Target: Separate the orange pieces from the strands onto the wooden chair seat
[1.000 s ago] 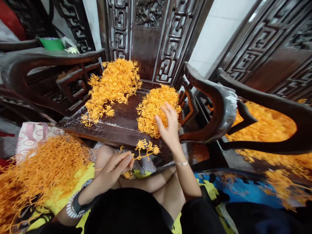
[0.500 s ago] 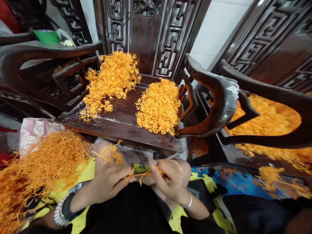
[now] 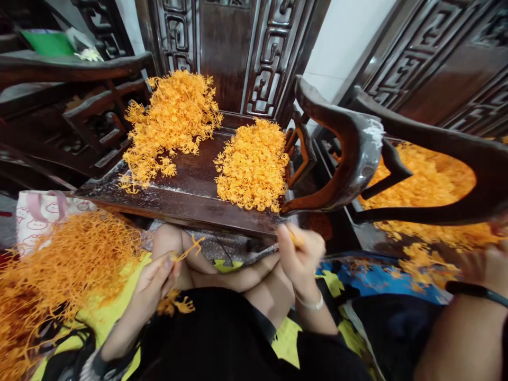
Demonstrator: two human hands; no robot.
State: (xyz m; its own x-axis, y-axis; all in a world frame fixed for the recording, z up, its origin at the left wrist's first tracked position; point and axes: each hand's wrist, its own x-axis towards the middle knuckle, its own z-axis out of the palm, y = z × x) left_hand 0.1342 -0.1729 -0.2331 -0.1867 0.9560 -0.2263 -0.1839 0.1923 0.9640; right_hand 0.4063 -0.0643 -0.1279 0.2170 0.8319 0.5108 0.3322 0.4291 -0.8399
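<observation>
My left hand [image 3: 153, 283] is closed over my lap, with a thin orange branching strand [image 3: 192, 247] sticking out past its thumb. Below the same hand hang a few orange flower-shaped pieces [image 3: 178, 305]. Raised near the seat's front edge, my right hand [image 3: 299, 259] is curled into a fist, and a bit of an orange flower-shaped piece [image 3: 296, 239] shows between its fingers. Beyond it, a tidy heap of orange flower-shaped pieces [image 3: 252, 166] lies on the dark wooden chair seat [image 3: 194, 177]. A looser heap [image 3: 177, 114] covers the seat's back left.
At left, a big tangle of orange strands [image 3: 87, 259] lies before a printed cloth bag [image 3: 37, 219]. The chair's curved armrest [image 3: 341, 143] rises at right, with more orange pieces [image 3: 432, 180] beyond. Another person's arm [image 3: 468, 323] reaches in at far right.
My hands have drawn apart; the right moved up and right, the left moved left. The strand stretched between them no longer spans the gap. Another person's arm has appeared at right.
</observation>
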